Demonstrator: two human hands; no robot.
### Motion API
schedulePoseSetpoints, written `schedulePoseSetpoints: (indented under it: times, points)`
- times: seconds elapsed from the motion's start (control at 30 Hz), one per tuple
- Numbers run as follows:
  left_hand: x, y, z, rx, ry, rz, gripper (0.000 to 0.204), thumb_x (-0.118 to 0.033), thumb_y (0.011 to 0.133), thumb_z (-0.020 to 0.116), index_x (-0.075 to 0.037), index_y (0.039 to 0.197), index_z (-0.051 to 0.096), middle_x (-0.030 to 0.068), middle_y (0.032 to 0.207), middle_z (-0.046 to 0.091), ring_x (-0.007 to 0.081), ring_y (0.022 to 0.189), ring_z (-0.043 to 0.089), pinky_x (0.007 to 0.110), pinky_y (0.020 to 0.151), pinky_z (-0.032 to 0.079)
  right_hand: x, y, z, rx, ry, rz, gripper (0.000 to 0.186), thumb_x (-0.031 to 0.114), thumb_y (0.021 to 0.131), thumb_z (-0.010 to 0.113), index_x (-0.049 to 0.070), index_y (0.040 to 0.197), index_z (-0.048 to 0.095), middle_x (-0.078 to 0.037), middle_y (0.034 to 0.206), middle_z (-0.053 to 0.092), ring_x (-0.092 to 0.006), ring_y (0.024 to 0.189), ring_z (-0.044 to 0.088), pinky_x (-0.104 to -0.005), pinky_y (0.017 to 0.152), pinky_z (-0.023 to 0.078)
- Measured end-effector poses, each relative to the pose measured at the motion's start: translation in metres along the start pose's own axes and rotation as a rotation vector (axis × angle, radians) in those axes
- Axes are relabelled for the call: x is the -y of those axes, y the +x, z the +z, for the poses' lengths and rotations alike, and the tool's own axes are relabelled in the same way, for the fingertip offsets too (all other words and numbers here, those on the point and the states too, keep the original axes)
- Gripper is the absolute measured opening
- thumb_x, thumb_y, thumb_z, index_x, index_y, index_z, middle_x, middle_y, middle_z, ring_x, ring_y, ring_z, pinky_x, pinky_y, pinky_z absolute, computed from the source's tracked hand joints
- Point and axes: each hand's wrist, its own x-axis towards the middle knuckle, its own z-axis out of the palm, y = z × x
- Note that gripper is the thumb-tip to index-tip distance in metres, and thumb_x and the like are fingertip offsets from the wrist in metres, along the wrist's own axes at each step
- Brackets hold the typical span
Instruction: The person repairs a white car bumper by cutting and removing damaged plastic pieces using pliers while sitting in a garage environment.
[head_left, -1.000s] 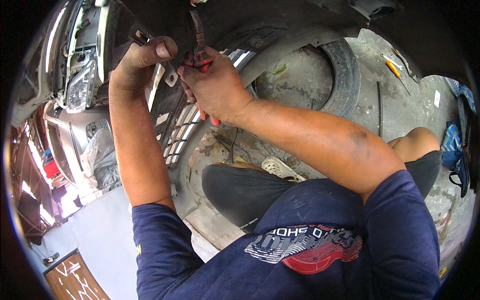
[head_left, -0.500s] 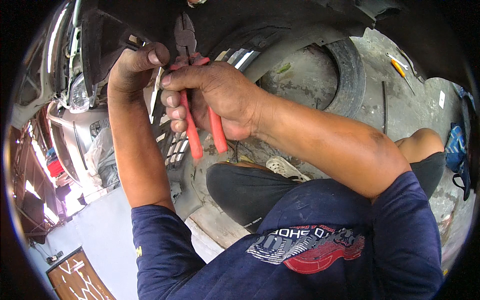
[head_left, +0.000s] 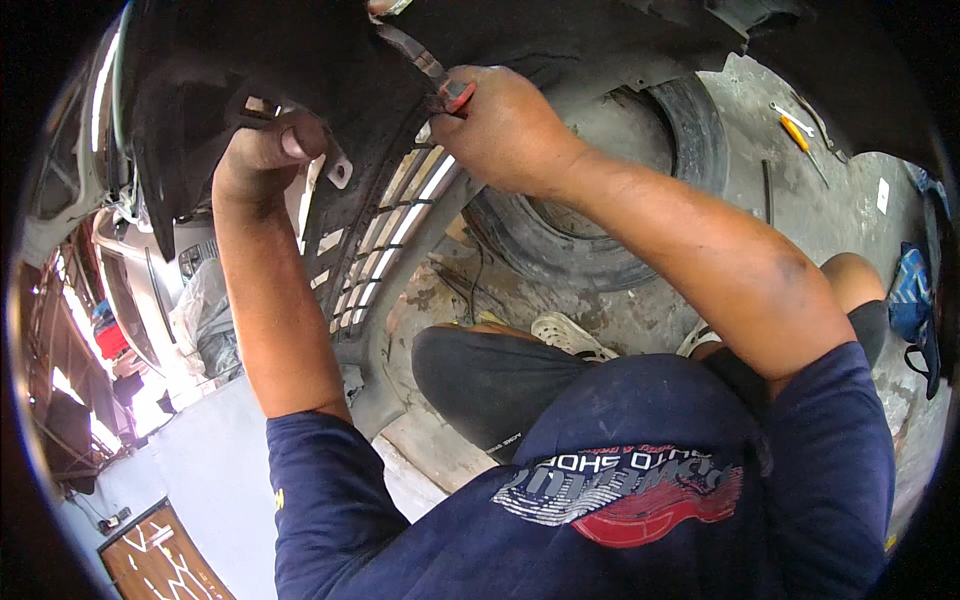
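Observation:
My right hand [head_left: 515,130] is closed around pliers [head_left: 418,52] with red-sleeved handles. Their metal jaws point up and left, against or just in front of a dark car panel [head_left: 330,50]; whether they grip anything I cannot make out. Most of the handles are hidden in my fist. My left hand [head_left: 265,155] is raised at the panel's edge, thumb bent over and fingers hidden behind it, seemingly gripping it. Beside that thumb is a small metal tab with a hole [head_left: 340,170]. Below it, a slatted grille [head_left: 395,225] lets light through.
A tyre [head_left: 700,150] lies on the concrete floor beyond my right forearm. Farther right are a yellow-handled screwdriver [head_left: 797,136], a wrench [head_left: 785,115] and a dark rod [head_left: 768,190]. A silver car part wrapped in plastic [head_left: 205,310] stands at left.
My right hand has moved up and right, turning the pliers so their jaws tilt leftward at the panel; before, they pointed straight up. My left hand has hardly moved, its thumb slightly lower.

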Motion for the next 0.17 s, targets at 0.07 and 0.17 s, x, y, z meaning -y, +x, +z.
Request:
schedulePoseSetpoints:
  times: [0.07, 0.17]
  points:
    - [0.007, -0.008, -0.007, -0.008, 0.048, 0.046, 0.049, -0.032, 0.079, 0.094, -0.005, 0.112, 0.069, -0.0005, 0.103, 0.069, 0.0188, 0.096, 0.066, 0.034, 0.088, 0.054, -0.005, -0.001, -0.003, -0.099, -0.148, -0.038, 0.017, 0.015, 0.088, 0.070, 0.000, 0.095, 0.070, -0.026, 0.089, 0.072, -0.0454, 0.088, 0.071, -0.0482, 0.079, 0.057]
    - [0.014, -0.009, -0.013, -0.003, 0.059, 0.061, 0.050, -0.032, 0.080, 0.094, -0.005, 0.114, 0.069, -0.0005, 0.104, 0.069, 0.0189, 0.097, 0.066, 0.034, 0.089, 0.055, -0.008, 0.002, -0.022, -0.126, -0.291, -0.060, 0.018, 0.017, 0.087, 0.073, 0.002, 0.097, 0.072, -0.025, 0.091, 0.073, -0.0429, 0.092, 0.074, -0.0491, 0.082, 0.058]
